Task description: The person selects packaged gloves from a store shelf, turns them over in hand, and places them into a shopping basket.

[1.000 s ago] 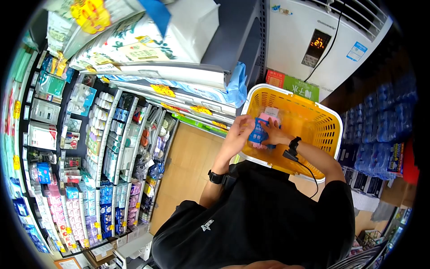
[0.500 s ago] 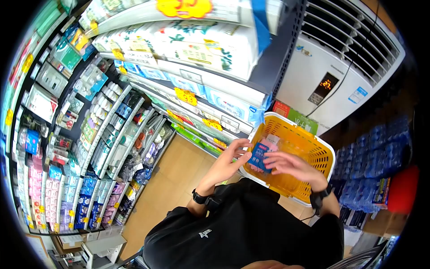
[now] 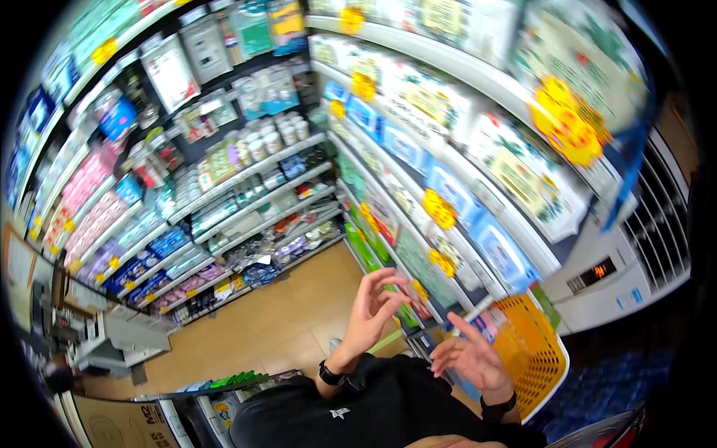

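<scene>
My left hand [image 3: 372,308] is raised in front of my body with its fingers apart and slightly curled, nothing in it. To its right, my right hand [image 3: 472,358] is also empty, fingers spread, beside the near left side of a yellow basket [image 3: 532,351]. A pink and blue packet [image 3: 489,322] lies inside the basket at its left end, partly hidden by the rim. Neither hand touches the basket or the packet.
Shelves of tissue packs [image 3: 515,175] run along the right, and shelves of small household goods [image 3: 224,168] curve round the left. A white appliance [image 3: 624,280] with a lit display stands beyond the basket. Tiled floor [image 3: 261,321] shows between the shelves.
The view has swung left, so the basket now appears farther right and lower. My right hand has come out from over the packet in the basket, and both hands are now beside it.
</scene>
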{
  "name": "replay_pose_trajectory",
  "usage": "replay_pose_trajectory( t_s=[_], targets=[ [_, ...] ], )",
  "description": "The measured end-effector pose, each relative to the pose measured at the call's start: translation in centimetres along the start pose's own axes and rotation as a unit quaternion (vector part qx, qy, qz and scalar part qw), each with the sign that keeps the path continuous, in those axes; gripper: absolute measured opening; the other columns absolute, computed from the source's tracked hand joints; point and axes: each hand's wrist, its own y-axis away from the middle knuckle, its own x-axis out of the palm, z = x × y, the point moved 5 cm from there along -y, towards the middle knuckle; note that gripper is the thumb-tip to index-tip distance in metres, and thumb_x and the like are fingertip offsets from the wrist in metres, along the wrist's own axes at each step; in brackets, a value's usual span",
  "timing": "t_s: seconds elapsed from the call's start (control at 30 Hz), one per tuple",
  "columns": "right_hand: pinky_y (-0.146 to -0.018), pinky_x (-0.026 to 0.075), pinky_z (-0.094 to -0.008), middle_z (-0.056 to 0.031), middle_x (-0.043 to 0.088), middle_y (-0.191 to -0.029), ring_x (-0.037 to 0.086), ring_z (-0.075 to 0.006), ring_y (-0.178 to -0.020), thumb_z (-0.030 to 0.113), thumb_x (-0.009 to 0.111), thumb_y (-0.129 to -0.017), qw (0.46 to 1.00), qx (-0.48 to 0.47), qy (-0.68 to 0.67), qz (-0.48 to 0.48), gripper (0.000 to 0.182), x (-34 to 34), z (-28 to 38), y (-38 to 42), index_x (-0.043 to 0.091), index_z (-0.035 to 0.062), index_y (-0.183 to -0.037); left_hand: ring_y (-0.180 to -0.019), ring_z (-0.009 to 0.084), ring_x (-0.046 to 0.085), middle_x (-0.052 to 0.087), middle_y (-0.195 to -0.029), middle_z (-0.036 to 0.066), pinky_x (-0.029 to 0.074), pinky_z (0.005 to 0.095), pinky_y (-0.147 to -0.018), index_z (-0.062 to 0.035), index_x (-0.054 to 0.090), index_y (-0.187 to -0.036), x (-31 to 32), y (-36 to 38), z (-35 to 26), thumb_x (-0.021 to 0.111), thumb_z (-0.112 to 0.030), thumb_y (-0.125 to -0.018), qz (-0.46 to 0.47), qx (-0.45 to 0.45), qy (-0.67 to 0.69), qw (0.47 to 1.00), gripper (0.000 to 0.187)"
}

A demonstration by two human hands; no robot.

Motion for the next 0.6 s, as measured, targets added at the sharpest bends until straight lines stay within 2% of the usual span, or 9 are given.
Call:
replay_pose_trajectory(
  t_s=[0.07, 0.2, 0.4, 0.53, 0.6],
  targets=[
    [-0.088, 0.053, -0.0434, -0.0294, 0.059, -0.119, 0.065, -0.0344, -0.102, 0.025, 0.058, -0.096, 0.998, 0.024, 0.050, 0.002, 0.081, 0.7, -1.5, -2.9, 0.009, 0.0040, -0.157, -0.104, 0.0223, 0.063, 0.055, -0.129, 0.016, 0.048, 0.0341, -0.090, -0.0020, 0.037, -0.140, -2.7, 1.1, -2.0, 0.059, -0.008, -0.096, -0.050, 0.022, -0.011, 0.998, 0.049],
    [-0.091, 0.052, -0.0411, -0.0267, 0.058, -0.122, 0.064, -0.0308, -0.105, 0.022, 0.057, -0.096, 0.997, 0.057, 0.003, 0.061, 0.078, 3.2, -4.6, -9.2, 0.012, 0.0023, -0.157, -0.105, 0.0229, 0.063, 0.054, -0.131, 0.016, 0.048, 0.0351, -0.094, -0.0016, 0.040, -0.138, -8.7, 3.6, -5.1, 0.061, -0.009, -0.096, -0.113, 0.029, -0.036, 0.993, 0.048],
    [-0.088, 0.053, -0.0399, -0.0252, 0.059, -0.119, 0.064, -0.0286, -0.104, 0.018, 0.057, -0.096, 0.983, 0.102, 0.019, 0.152, 0.076, 8.5, -9.9, -18.5, 0.014, 0.0023, -0.156, -0.107, 0.0223, 0.063, 0.054, -0.131, 0.017, 0.048, 0.0346, -0.094, -0.0003, 0.042, -0.136, -18.6, 8.7, -9.5, 0.060, -0.010, -0.096, -0.229, 0.050, -0.081, 0.969, 0.045],
    [-0.088, 0.053, -0.0377, -0.0236, 0.060, -0.118, 0.064, -0.0264, -0.102, 0.017, 0.057, -0.096, 0.971, 0.132, 0.056, 0.193, 0.074, 12.7, -13.4, -23.5, 0.016, 0.0033, -0.156, -0.105, 0.0201, 0.063, 0.055, -0.130, 0.016, 0.048, 0.0327, -0.093, 0.0005, 0.045, -0.133, -24.1, 12.2, -12.6, 0.060, -0.008, -0.096, -0.303, 0.094, -0.111, 0.942, 0.041],
    [-0.088, 0.052, -0.0362, -0.0224, 0.061, -0.118, 0.064, -0.0258, -0.103, 0.016, 0.058, -0.096, 0.960, 0.106, 0.125, 0.226, 0.074, 14.2, -14.7, -25.7, 0.017, 0.0031, -0.156, -0.104, 0.0187, 0.064, 0.056, -0.130, 0.015, 0.048, 0.0315, -0.092, 0.0007, 0.046, -0.132, -26.2, 13.7, -14.0, 0.059, -0.006, -0.096, -0.330, 0.111, -0.123, 0.929, 0.039]
  ],
)
